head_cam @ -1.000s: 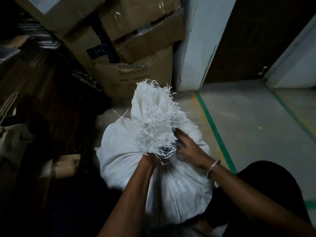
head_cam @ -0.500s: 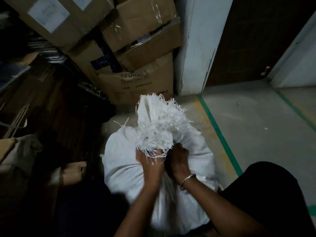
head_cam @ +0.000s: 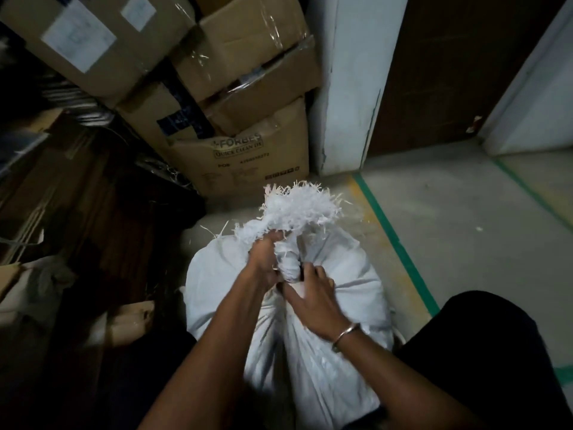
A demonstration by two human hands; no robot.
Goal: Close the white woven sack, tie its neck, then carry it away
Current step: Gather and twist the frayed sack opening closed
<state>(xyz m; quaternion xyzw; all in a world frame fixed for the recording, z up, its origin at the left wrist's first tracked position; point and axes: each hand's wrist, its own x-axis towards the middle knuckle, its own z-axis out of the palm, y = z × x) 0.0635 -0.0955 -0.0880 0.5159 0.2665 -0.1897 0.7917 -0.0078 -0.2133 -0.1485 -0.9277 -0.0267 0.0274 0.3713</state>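
The full white woven sack [head_cam: 347, 293] stands on the floor in front of me. Its top is gathered into a twisted neck [head_cam: 288, 265] with a frayed, shredded fringe [head_cam: 304, 209] flaring above it. My left hand [head_cam: 263, 259] is closed around the neck from the left, just under the fringe. My right hand [head_cam: 313, 296], with a metal bangle on the wrist, presses on the sack at the base of the neck, thumb and fingers around the twist. No cord is visible.
Stacked cardboard boxes [head_cam: 248, 159] stand right behind the sack. Dark clutter and wood fill the left side [head_cam: 77, 212]. A white pillar [head_cam: 347, 88] and a dark doorway [head_cam: 449, 72] lie ahead to the right. The concrete floor with a green line [head_cam: 393, 243] extends right. My dark-clothed knee [head_cam: 483, 352] is at lower right.
The fringe has been bent down and the neck twisted tighter. My left hand moved up onto the neck; my right hand shifted from beside the fringe to the neck's base.
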